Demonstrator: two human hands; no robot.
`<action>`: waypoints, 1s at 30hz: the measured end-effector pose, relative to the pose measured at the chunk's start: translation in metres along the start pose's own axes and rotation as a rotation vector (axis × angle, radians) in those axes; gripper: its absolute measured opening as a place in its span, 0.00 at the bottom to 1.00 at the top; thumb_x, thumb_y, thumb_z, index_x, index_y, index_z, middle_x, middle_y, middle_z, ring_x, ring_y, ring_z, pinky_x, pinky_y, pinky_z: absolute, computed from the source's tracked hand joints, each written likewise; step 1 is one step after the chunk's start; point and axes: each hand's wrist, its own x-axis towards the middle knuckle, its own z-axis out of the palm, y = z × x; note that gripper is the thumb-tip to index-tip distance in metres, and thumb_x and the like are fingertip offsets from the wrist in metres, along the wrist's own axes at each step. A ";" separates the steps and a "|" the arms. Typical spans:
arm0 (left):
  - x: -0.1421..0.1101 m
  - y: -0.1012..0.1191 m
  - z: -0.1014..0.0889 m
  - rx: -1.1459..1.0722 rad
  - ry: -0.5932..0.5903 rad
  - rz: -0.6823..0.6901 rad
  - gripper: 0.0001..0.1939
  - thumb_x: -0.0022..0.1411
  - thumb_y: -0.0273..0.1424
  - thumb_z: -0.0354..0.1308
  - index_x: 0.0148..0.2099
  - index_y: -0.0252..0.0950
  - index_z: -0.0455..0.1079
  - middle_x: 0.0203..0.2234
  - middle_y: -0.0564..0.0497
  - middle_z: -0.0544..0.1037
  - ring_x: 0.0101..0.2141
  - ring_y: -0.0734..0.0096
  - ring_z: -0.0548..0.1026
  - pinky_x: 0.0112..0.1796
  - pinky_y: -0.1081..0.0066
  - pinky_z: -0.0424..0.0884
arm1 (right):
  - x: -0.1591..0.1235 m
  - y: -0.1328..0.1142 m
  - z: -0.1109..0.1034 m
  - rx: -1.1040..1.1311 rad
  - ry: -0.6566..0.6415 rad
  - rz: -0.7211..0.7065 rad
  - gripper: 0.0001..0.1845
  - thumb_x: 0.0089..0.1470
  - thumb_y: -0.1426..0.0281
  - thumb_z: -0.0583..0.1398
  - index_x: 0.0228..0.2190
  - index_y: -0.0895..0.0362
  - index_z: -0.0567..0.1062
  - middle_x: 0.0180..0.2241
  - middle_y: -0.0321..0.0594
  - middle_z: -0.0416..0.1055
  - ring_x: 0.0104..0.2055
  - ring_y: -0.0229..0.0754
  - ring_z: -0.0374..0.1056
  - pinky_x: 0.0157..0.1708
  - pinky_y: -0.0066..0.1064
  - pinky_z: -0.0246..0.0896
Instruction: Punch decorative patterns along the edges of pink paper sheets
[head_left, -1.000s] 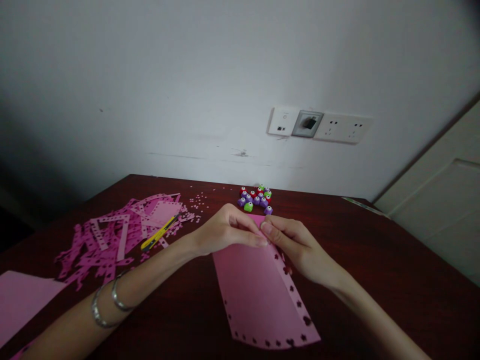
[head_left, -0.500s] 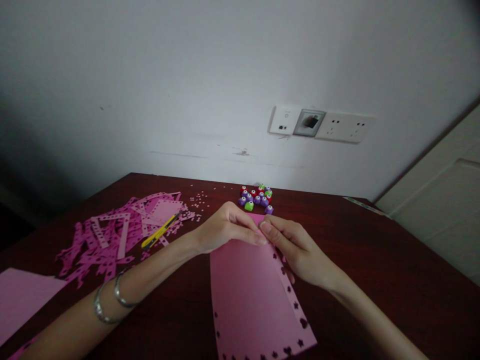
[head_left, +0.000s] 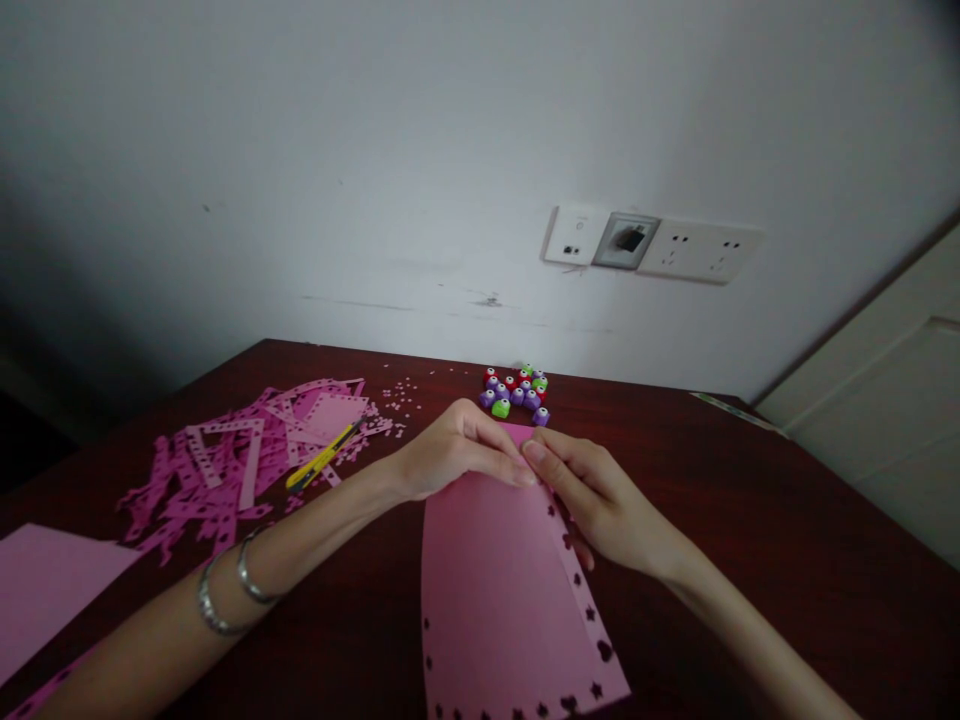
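Observation:
A pink paper sheet (head_left: 502, 590) slants up off the table in front of me, with heart, star and flower shapes punched along its right and lower edges. My left hand (head_left: 469, 455) pinches the sheet near its upper right edge, thumb and fingers pressed together. Right beside it, my right hand (head_left: 581, 490) grips the same edge, thumb on top and fingers curled behind the paper. The fingertips of both hands nearly meet, and what lies between them is too small to make out.
Left on the dark red table (head_left: 720, 520) lie a heap of punched pink paper strips (head_left: 225, 460), a yellow utility knife (head_left: 322, 457) and scattered paper bits. Small eye-marked coloured hole punches or toys (head_left: 517, 391) cluster near the wall. Another pink sheet (head_left: 52, 590) lies at left.
Both hands keep their hold on the sheet's upper right edge, with barely any finger movement. The sheet's lower end has shifted slightly left, and the view has moved a little.

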 end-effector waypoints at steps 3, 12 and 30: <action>0.000 -0.003 -0.002 -0.017 -0.006 -0.007 0.04 0.42 0.28 0.66 0.25 0.33 0.76 0.19 0.50 0.76 0.20 0.79 0.68 0.22 0.77 0.61 | 0.000 0.001 0.000 0.008 -0.015 0.000 0.17 0.60 0.57 0.47 0.31 0.57 0.64 0.17 0.27 0.58 0.10 0.26 0.55 0.05 0.16 0.46; 0.001 -0.005 -0.003 -0.042 -0.023 -0.017 0.05 0.41 0.29 0.66 0.24 0.33 0.76 0.19 0.50 0.76 0.19 0.78 0.68 0.22 0.77 0.62 | -0.001 0.002 0.002 0.024 -0.028 -0.006 0.18 0.59 0.56 0.47 0.28 0.57 0.62 0.16 0.27 0.58 0.09 0.25 0.55 0.05 0.14 0.47; -0.003 0.013 -0.007 0.261 -0.121 0.046 0.05 0.50 0.29 0.62 0.27 0.31 0.74 0.18 0.54 0.72 0.21 0.82 0.65 0.22 0.79 0.58 | 0.001 -0.004 -0.005 0.017 -0.015 0.018 0.18 0.59 0.56 0.48 0.29 0.57 0.65 0.18 0.28 0.57 0.12 0.25 0.55 0.07 0.15 0.51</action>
